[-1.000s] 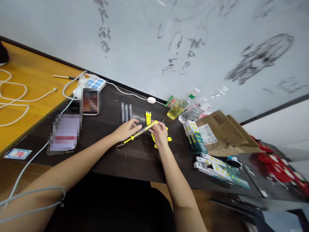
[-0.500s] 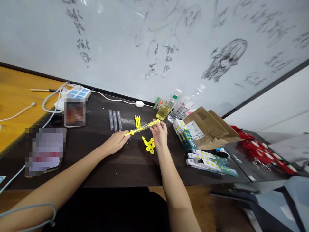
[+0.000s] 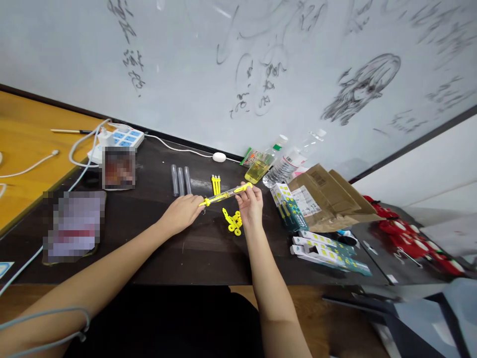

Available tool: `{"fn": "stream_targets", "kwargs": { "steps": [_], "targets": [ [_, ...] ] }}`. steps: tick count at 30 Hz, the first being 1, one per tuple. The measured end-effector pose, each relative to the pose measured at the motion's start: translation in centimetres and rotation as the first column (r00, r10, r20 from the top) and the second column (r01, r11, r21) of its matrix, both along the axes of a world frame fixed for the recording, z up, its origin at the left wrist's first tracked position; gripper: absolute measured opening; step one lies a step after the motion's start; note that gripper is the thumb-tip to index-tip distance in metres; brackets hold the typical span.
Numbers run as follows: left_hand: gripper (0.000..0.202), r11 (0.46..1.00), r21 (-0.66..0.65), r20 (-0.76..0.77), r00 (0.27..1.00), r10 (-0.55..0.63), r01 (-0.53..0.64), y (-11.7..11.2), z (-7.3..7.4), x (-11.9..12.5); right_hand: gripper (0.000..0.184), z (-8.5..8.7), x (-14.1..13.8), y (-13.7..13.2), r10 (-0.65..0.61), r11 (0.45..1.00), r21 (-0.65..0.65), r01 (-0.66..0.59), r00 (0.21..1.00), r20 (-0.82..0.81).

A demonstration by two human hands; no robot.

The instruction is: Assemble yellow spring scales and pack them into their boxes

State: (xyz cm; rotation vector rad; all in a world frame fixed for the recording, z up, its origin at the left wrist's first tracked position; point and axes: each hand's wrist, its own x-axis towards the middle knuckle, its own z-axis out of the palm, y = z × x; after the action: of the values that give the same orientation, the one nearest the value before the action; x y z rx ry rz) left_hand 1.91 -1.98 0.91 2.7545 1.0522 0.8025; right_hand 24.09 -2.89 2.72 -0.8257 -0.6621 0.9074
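A slim clear tube with yellow end pieces and a yellow rod inside spans the gap between my hands, tilted up to the right. My left hand is closed around its lower left end. At the upper right end, the fingers of my right hand pinch the yellow tip. Below the tube lie several small yellow rings and clips. Behind it are 3 yellow rods with pale tips. To their left, 3 empty clear tubes lie side by side on the dark table.
At right stand a yellow-liquid bottle, a water bottle, an opened cardboard box and printed cartons. A power strip, cables and two blurred objects occupy the left. A whiteboard rises behind the table.
The camera view has shifted slightly, so the scene sits a little further right. Both hands keep hold of the tube; my left hand now shows more of its back.
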Motion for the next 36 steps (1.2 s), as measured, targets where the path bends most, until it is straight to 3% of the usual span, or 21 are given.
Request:
{"fn": "stream_targets", "kwargs": {
  "steps": [5,11,17,30,36],
  "targets": [
    [0.024,0.962,0.267,-0.039,0.997,0.069,-0.056,-0.1,0.4,-0.3,0.030,-0.2,0.1,0.1,-0.017,0.999,-0.046,0.017,1.000,-0.007],
    [0.021,0.926,0.357,-0.033,0.989,0.143,-0.122,-0.2,0.4,-0.3,0.035,-0.3,-0.2,0.1,-0.030,0.998,-0.047,0.032,0.998,0.047],
    [0.022,0.943,0.300,-0.033,0.986,0.164,-0.147,-0.4,0.6,-0.1,0.033,0.1,-0.5,-0.2,-0.006,0.999,-0.034,0.011,0.989,0.144],
    [0.030,0.967,0.179,-0.025,0.981,0.191,-0.183,-0.7,1.0,-0.1,0.028,0.0,-0.1,-0.1,0.004,1.000,0.011,-0.006,0.982,0.188],
    [0.021,0.975,0.090,0.014,0.979,0.202,-0.202,-0.9,0.9,-0.1,0.029,-0.3,-0.6,-0.2,0.006,0.999,0.040,-0.014,0.981,0.193]
  ]
}}
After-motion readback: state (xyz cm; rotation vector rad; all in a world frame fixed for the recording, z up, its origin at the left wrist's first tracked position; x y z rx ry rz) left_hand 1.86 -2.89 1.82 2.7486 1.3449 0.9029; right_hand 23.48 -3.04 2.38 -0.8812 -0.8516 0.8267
